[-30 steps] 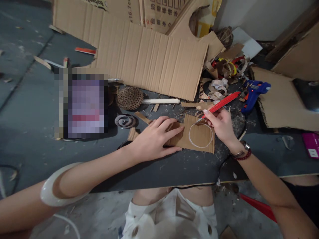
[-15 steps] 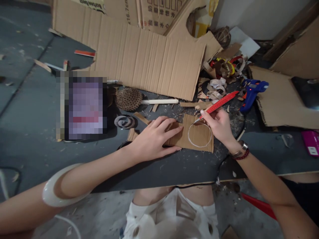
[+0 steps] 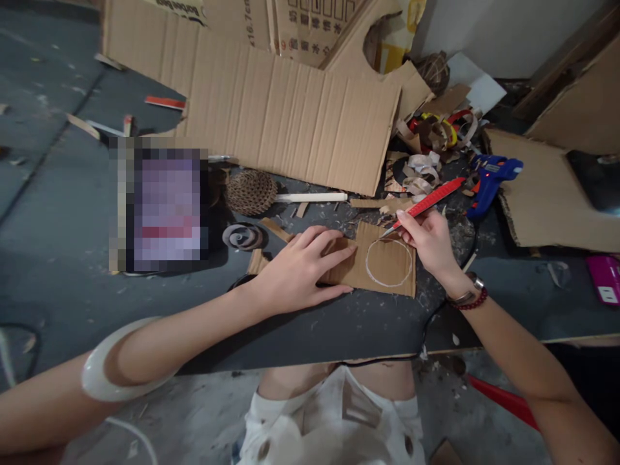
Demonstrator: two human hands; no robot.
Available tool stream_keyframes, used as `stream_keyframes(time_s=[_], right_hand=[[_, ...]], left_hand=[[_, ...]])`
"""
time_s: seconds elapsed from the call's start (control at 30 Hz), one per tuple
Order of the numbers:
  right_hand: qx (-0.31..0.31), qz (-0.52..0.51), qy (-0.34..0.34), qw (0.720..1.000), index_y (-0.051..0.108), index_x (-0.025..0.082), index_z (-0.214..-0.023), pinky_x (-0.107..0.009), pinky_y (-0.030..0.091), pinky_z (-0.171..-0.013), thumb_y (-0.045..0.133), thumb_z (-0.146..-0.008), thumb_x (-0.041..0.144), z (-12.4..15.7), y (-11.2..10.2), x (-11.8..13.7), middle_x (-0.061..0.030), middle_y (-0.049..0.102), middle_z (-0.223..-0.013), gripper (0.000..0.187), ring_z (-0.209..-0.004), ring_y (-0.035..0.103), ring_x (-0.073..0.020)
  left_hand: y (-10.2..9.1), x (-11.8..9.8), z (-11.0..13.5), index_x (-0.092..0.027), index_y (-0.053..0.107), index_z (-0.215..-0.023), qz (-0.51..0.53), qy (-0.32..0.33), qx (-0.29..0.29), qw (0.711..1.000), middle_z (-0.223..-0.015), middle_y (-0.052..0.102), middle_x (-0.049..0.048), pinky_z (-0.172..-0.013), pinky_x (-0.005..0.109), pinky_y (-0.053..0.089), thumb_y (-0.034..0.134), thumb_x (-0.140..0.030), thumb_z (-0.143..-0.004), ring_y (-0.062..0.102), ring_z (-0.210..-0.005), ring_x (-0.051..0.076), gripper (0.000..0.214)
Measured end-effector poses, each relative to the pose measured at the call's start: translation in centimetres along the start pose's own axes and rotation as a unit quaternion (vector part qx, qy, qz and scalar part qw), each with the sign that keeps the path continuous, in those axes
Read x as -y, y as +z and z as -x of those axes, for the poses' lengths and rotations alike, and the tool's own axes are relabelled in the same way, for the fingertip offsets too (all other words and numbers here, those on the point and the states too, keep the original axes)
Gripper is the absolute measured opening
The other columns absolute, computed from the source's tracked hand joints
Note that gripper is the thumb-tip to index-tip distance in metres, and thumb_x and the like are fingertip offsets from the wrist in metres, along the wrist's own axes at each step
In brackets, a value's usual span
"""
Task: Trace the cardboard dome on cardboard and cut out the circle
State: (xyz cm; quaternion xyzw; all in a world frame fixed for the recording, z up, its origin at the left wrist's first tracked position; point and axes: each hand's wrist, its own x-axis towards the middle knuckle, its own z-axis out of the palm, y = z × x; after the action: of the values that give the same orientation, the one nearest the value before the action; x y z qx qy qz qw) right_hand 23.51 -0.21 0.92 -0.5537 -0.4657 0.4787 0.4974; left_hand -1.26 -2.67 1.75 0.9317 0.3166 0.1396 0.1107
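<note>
My left hand (image 3: pixel 310 268) lies with its fingers spread on the left part of a small cardboard piece (image 3: pixel 358 274), holding it flat against the table. A white circle is drawn on the right part of that cardboard. My right hand (image 3: pixel 429 242) is closed around a slim red craft knife (image 3: pixel 433 199), held like a pen and tilted up to the right. Its silver tip meets the cardboard at the top of the circle. Whether the tip has cut through I cannot tell.
Behind my hands lie a large corrugated sheet (image 3: pixel 290 123), a domed cardboard roll on a white stick (image 3: pixel 312 197) and a grey coil (image 3: pixel 242 236). A blue glue gun (image 3: pixel 491 181) and paper scraps (image 3: pixel 423 174) are at right. A blurred-out screen (image 3: pixel 167 210) stands left.
My right hand and the craft knife have shifted slightly to the right along the circle's upper edge. My left hand has stayed in place.
</note>
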Motion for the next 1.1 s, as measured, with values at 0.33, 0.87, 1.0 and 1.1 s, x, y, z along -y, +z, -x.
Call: stream_keyframes(time_s=[0.33,0.87,1.0,1.1], right_hand=[[0.004,0.007,-0.010,1.000,0.053,0.021,-0.073,-0.022,0.038,-0.042,0.077,-0.068,0.051,0.0,-0.2,0.1,0.0049,0.056,-0.058,0.038,-0.046,0.048,-0.0073],[0.011,0.018,-0.036,0.999,0.056,0.021,-0.074,-0.024,0.047,-0.050,0.076,-0.070,0.048,0.2,0.0,0.2,0.0043,0.058,-0.061,0.034,-0.054,0.057,-0.0105],[0.002,0.072,-0.093,0.993,0.055,0.021,-0.079,-0.026,0.051,-0.058,0.072,-0.078,0.039,1.0,0.1,0.2,0.0028,0.062,-0.068,0.024,-0.062,0.061,-0.0117],[0.003,0.138,-0.132,0.982,0.055,0.021,-0.078,-0.027,0.050,-0.059,0.070,-0.080,0.037,1.5,0.2,0.4,0.0027,0.059,-0.066,0.022,-0.062,0.060,-0.0123]], left_hand=[[0.0,0.0,0.0,-0.013,0.060,-0.128,-0.006,0.002,-0.005,1.000,-0.124,0.055,0.0189,-0.095,0.053,0.049,0.055,-0.052,-0.088,0.050,-0.116,0.034,0.056],[0.0,0.0,0.0,-0.013,0.059,-0.129,-0.003,-0.002,0.001,1.000,-0.125,0.055,0.0194,-0.095,0.054,0.049,0.054,-0.053,-0.088,0.050,-0.116,0.035,0.057],[0.0,0.0,0.0,-0.013,0.059,-0.129,-0.007,-0.003,0.001,1.000,-0.125,0.055,0.0193,-0.095,0.054,0.049,0.054,-0.053,-0.088,0.050,-0.116,0.035,0.057],[0.0,0.0,0.0,-0.013,0.059,-0.129,-0.009,-0.004,0.003,1.000,-0.124,0.055,0.0189,-0.095,0.054,0.049,0.054,-0.054,-0.088,0.050,-0.115,0.035,0.058]])
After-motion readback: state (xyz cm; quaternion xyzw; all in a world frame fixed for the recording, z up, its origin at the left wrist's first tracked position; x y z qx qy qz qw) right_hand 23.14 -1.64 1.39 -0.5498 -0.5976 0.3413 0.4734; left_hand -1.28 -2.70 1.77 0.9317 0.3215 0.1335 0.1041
